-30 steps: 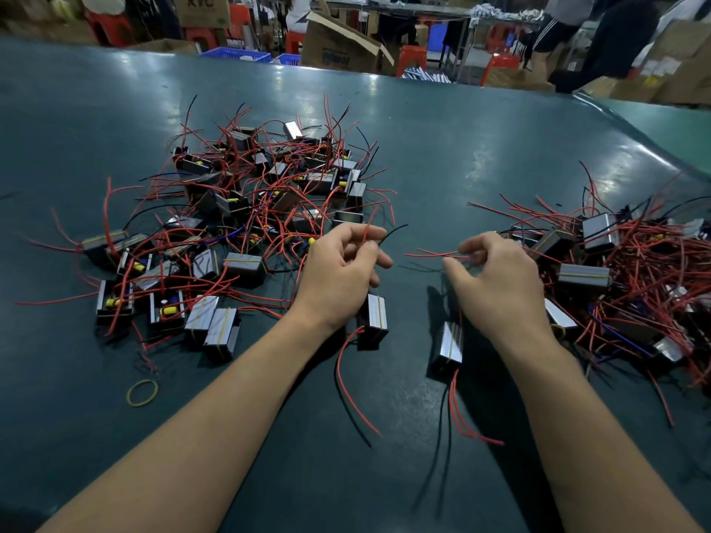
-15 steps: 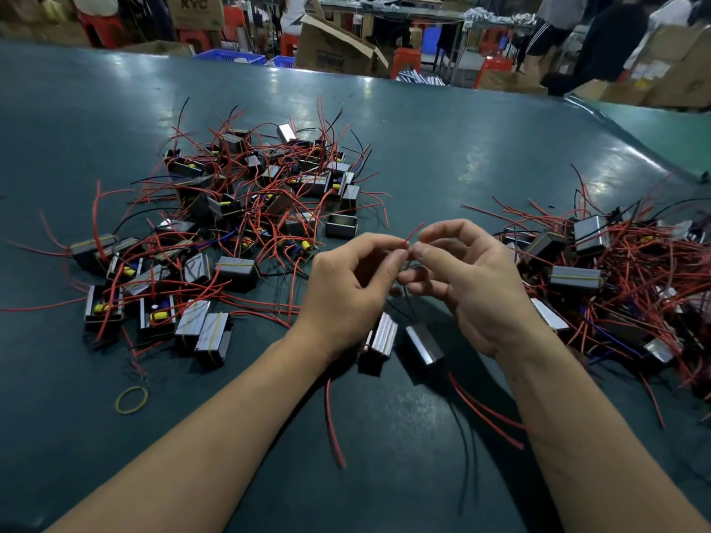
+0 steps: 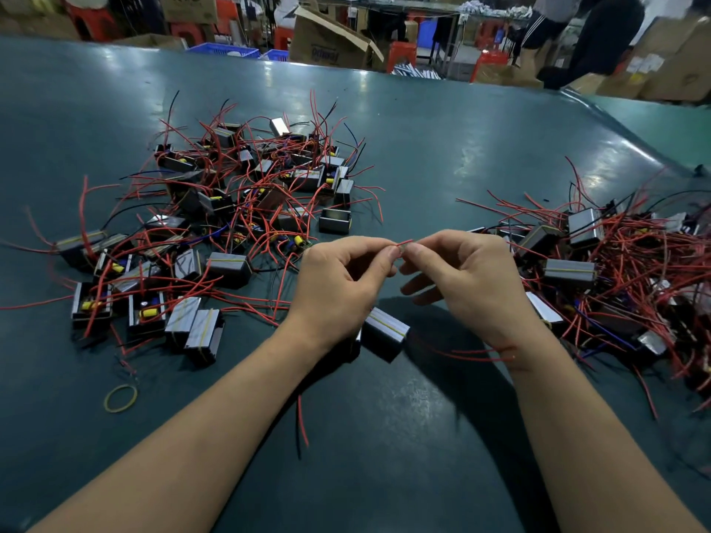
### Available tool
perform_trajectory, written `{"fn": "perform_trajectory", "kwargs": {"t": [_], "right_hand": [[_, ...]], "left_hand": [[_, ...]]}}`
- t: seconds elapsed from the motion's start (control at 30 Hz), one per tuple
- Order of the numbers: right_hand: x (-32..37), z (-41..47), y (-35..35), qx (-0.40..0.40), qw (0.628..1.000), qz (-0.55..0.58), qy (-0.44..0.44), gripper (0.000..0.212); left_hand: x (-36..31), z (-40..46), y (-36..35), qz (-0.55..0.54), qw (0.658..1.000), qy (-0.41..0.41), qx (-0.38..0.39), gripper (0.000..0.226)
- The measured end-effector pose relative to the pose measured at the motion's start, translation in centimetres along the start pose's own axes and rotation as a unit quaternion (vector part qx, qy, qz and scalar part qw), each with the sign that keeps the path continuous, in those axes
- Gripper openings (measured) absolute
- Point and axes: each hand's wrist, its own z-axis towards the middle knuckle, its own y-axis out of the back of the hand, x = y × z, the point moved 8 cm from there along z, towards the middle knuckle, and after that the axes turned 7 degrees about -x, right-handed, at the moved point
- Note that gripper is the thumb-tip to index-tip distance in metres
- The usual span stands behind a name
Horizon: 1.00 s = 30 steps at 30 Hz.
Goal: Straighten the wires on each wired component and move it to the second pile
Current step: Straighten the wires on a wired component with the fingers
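We see a smooth, slightly glossy green table (image 3: 442,155). The components (image 3: 386,332) look shiny metal-wrapped; their wires (image 3: 473,353) wear red plastic.

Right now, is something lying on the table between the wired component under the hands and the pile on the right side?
Nothing visible blocks it. The grey box-shaped component hangs below the left hand; bare green table lies toward the right pile of red-wired components.

dim overhead light | glare on table (image 3: 442,121) | wide-angle edge bending | background soft
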Motion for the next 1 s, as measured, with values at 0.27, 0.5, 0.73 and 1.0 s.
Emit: {"fn": "perform_trajectory", "kwargs": {"t": [0.27,0.5,0.73,1.0], "right_hand": [[0.0,0.2,1.0,-0.028,1.000,-0.011,-0.009,0.017],[0.0,0.3,1.2,-0.090,0.996,-0.024,-0.007,0.019],[-0.3,0.4,1.8,-0.172,0.985,0.017,-0.017,0.022],[-0.8,0.5,1.1,-0.063,0.994,0.089,-0.020,0.012]], "left_hand": [[-0.1,-0.1,0.0,0.004,1.000,-0.023,-0.004,0.007],[-0.1,-0.1,-0.2,-0.002,0.999,-0.033,-0.007,0.007],[-0.7,-0.2,-0.2,0.002,0.999,-0.046,-0.028,0.007],[0.1,-0.1,1.5,-0.004,0.998,-0.013,-0.059,0.015]]}}
